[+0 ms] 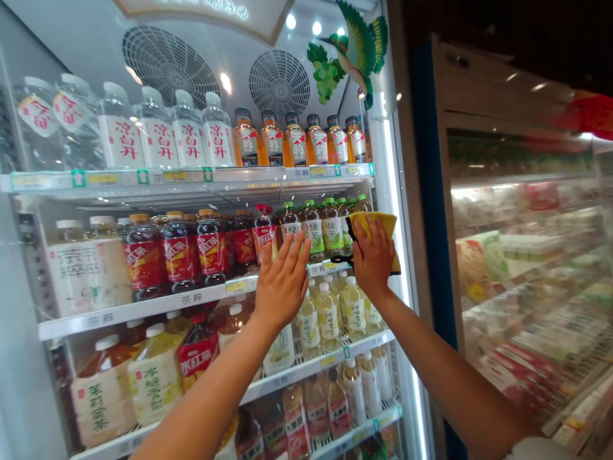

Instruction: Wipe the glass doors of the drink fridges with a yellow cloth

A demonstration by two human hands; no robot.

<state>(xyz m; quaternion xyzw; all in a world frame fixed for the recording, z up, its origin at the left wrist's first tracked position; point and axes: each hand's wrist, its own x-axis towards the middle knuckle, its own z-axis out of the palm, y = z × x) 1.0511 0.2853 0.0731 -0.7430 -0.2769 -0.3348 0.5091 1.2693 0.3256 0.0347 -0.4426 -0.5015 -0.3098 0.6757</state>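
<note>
My left hand lies flat with fingers stretched out against the glass door of a lit drinks cooler, in front of the middle shelves. To its right, my right hand presses a yellow cloth with a black edge on the glass near the door's right side. A dark loop hangs left of the cloth. Behind the glass stand green tea bottles, red-labelled dark tea bottles and, below, pale yellow drink bottles.
Clear water bottles and amber bottles fill the top shelf. Larger bottles stand at lower left. A green bird sticker is at the upper right. A second cooler with packaged goods stands further right.
</note>
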